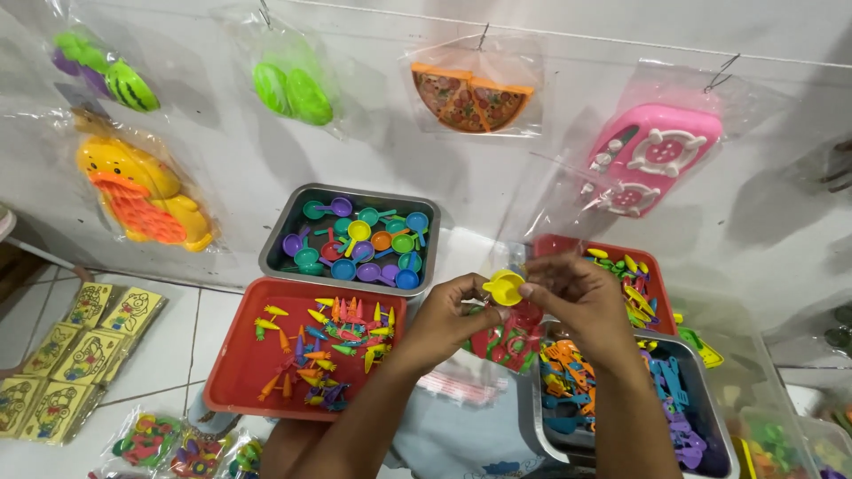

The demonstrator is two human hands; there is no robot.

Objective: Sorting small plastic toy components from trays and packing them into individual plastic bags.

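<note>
Head view, looking down: you are holding one small yellow toy cup [504, 287] between both hands, above the trays. Your left hand [448, 315] is pinching its left edge with narrowed fingers; your right hand [568, 297] is gripping its right edge with closed fingertips.

Four trays are sitting below you on the floor. A grey metal tray [271, 253] at the back is holding many small toy pans in purple, teal, blue, yellow and orange, too many to count. In front of it, a red tray [235, 377] is holding a heap of tiny toy carrots and other vegetables. A second red tray [661, 302] on the right is holding yellow and green pieces. A second metal tray [723, 452] nearest your right arm is holding orange, blue and purple toy utensils.

Five bagged toy sets are hanging on the wall, among them a pink toy stove [652, 155] and a pizza [469, 99].
</note>
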